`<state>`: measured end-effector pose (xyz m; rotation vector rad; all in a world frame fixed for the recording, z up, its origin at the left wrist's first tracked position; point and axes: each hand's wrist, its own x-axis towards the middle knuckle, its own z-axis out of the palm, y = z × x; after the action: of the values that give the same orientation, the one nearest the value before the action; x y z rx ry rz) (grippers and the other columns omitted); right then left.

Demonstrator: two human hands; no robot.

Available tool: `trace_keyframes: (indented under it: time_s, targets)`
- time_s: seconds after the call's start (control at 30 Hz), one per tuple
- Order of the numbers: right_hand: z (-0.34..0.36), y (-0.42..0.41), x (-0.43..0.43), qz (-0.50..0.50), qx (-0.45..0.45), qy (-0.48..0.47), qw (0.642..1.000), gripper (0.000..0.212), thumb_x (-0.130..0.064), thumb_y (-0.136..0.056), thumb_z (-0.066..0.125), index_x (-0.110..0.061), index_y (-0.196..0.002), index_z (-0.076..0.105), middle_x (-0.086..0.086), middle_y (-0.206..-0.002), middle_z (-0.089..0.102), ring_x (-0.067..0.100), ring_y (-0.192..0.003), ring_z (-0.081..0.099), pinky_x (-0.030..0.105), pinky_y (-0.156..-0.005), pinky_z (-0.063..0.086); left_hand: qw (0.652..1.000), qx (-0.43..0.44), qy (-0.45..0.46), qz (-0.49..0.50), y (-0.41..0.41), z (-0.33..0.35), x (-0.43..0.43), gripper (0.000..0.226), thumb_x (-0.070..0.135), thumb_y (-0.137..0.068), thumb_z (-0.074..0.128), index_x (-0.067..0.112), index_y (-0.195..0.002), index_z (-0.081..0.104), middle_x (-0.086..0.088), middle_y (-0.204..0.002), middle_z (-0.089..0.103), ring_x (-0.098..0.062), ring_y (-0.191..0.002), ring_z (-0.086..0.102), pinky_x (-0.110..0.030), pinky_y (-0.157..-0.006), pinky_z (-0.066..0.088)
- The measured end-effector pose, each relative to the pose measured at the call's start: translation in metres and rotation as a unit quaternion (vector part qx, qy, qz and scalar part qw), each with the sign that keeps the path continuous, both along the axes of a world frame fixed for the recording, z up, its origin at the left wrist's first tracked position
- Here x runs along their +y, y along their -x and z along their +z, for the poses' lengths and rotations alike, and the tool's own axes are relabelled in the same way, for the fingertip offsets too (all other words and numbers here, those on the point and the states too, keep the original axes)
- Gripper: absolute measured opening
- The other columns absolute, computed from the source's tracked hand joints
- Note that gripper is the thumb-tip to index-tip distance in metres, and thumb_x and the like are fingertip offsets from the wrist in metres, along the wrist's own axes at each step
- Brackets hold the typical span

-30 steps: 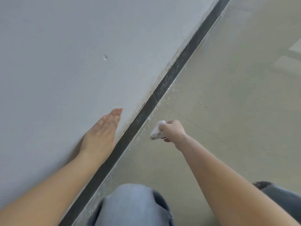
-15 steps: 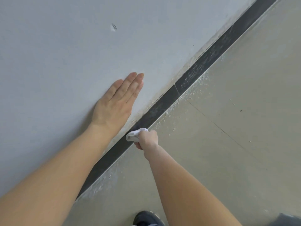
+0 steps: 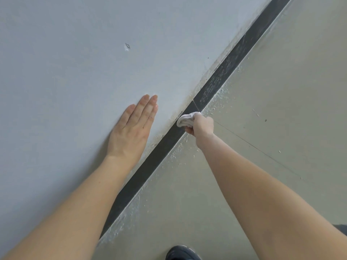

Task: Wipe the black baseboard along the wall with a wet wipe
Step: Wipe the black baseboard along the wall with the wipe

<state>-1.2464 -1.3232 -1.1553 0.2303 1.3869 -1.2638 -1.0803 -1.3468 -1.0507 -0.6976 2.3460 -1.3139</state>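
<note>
Head view: my right hand [image 3: 201, 125] grips the balled wet wipe [image 3: 185, 120], pressed on the black baseboard [image 3: 148, 166] just short of a joint. My left hand [image 3: 131, 132] lies flat on the wall [image 3: 75, 72] beside the strip, fingers straight, holding nothing. The baseboard runs diagonally, lower left to upper right, and the dusty stretch lies up-right of the wipe. The right hand is nearer, so I judge the next stroke follows that axis.

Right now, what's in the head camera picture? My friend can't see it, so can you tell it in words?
A person's right hand presses a bunched white wet wipe against the black baseboard where the grey wall meets the floor. The left hand rests flat on the wall, fingers straight. White specks dot the floor along the baseboard, and a dark shoe shows at the bottom.
</note>
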Motion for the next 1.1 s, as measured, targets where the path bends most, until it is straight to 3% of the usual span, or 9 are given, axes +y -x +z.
trace_keyframes:
  time_s: [0.13, 0.23, 0.37, 0.5, 0.67, 0.77, 0.83, 0.97, 1.1]
  targets:
    - [-0.017, -0.014, 0.017, 0.018, 0.142, -0.069, 0.987, 0.024, -0.03, -0.082, 0.043, -0.01, -0.069, 0.047, 0.009, -0.077, 0.056, 0.028, -0.071, 0.055, 0.035, -0.072, 0.047, 1.0, 0.004, 0.013, -0.005, 0.001, -0.005, -0.001, 0.085, 0.029, -0.091, 0.049, 0.008, -0.15, -0.008, -0.007, -0.157, -0.014, -0.025, -0.144, -0.011, -0.039, -0.114, -0.01]
    - [-0.033, -0.048, 0.034, 0.093, 0.072, -0.087, 0.989, 0.033, -0.032, -0.077, 0.042, -0.005, -0.089, 0.055, 0.015, -0.091, 0.063, 0.034, -0.08, 0.066, 0.039, -0.077, 0.053, 1.0, 0.004, 0.016, -0.009, 0.001, -0.007, -0.001, 0.085, 0.028, -0.091, 0.048, 0.008, -0.15, -0.01, -0.007, -0.157, -0.016, -0.025, -0.143, -0.013, -0.04, -0.114, -0.011]
    - [-0.035, -0.094, 0.038, 0.186, -0.017, -0.033, 0.982, 0.025, -0.013, -0.086, 0.045, 0.0, -0.105, 0.055, 0.016, -0.095, 0.061, 0.027, -0.064, 0.065, 0.038, -0.075, 0.058, 1.0, 0.011, 0.021, -0.02, 0.002, -0.007, -0.003, 0.08, 0.026, -0.091, 0.044, 0.009, -0.15, -0.007, -0.005, -0.158, -0.012, -0.024, -0.144, -0.009, -0.039, -0.114, -0.009]
    - [-0.032, -0.089, 0.016, 0.154, -0.006, -0.053, 0.987, 0.031, -0.01, -0.085, 0.045, 0.006, -0.11, 0.054, 0.017, -0.085, 0.057, 0.036, -0.078, 0.064, 0.043, -0.076, 0.054, 1.0, 0.013, 0.013, -0.011, 0.003, -0.005, -0.002, 0.083, 0.024, -0.09, 0.046, 0.009, -0.15, -0.009, -0.005, -0.157, -0.013, -0.022, -0.144, -0.009, -0.038, -0.114, -0.01]
    - [-0.025, -0.018, -0.009, 0.106, 0.048, -0.062, 0.991, 0.026, -0.003, -0.08, 0.043, 0.004, -0.1, 0.059, 0.018, -0.079, 0.06, 0.029, -0.053, 0.059, 0.032, -0.051, 0.052, 1.0, 0.015, -0.006, 0.005, 0.004, -0.005, 0.0, 0.085, 0.019, -0.089, 0.045, 0.008, -0.148, -0.016, -0.005, -0.156, -0.02, -0.024, -0.141, -0.022, -0.039, -0.113, -0.017]
    - [-0.017, 0.02, -0.014, 0.066, 0.046, -0.038, 0.996, 0.008, -0.004, -0.088, 0.045, -0.004, -0.082, 0.05, 0.008, -0.072, 0.051, 0.02, -0.057, 0.055, 0.036, -0.067, 0.057, 1.0, 0.021, -0.007, 0.003, 0.004, -0.005, 0.0, 0.08, 0.014, -0.088, 0.038, 0.008, -0.148, -0.016, -0.003, -0.156, -0.017, -0.024, -0.138, -0.029, -0.04, -0.111, -0.021]
    - [-0.017, 0.036, -0.014, -0.007, 0.037, -0.023, 0.999, 0.002, -0.007, -0.091, 0.046, -0.006, -0.09, 0.046, 0.004, -0.074, 0.047, 0.019, -0.065, 0.057, 0.036, -0.077, 0.055, 1.0, 0.02, -0.004, 0.004, 0.004, -0.006, 0.001, 0.08, 0.013, -0.089, 0.037, 0.008, -0.148, -0.017, -0.003, -0.156, -0.019, -0.025, -0.138, -0.03, -0.041, -0.111, -0.022]
    - [-0.024, 0.035, -0.01, -0.073, 0.116, -0.084, 0.987, 0.038, -0.027, -0.085, 0.045, 0.0, -0.11, 0.055, 0.014, -0.095, 0.063, 0.034, -0.091, 0.066, 0.044, -0.085, 0.054, 0.999, 0.027, -0.007, 0.016, 0.007, -0.007, 0.002, 0.081, 0.014, -0.088, 0.037, 0.008, -0.146, -0.02, -0.004, -0.155, -0.022, -0.025, -0.137, -0.031, -0.042, -0.11, -0.024]
    - [-0.023, -0.016, 0.014, 0.08, 0.078, -0.075, 0.991, 0.022, -0.023, -0.08, 0.049, -0.003, -0.08, 0.057, 0.017, -0.076, 0.065, 0.026, -0.056, 0.063, 0.03, -0.057, 0.051, 0.999, 0.037, -0.008, 0.017, 0.009, -0.007, 0.003, 0.081, 0.016, -0.089, 0.037, 0.009, -0.147, -0.018, -0.005, -0.155, -0.021, -0.025, -0.139, -0.026, -0.042, -0.11, -0.022]
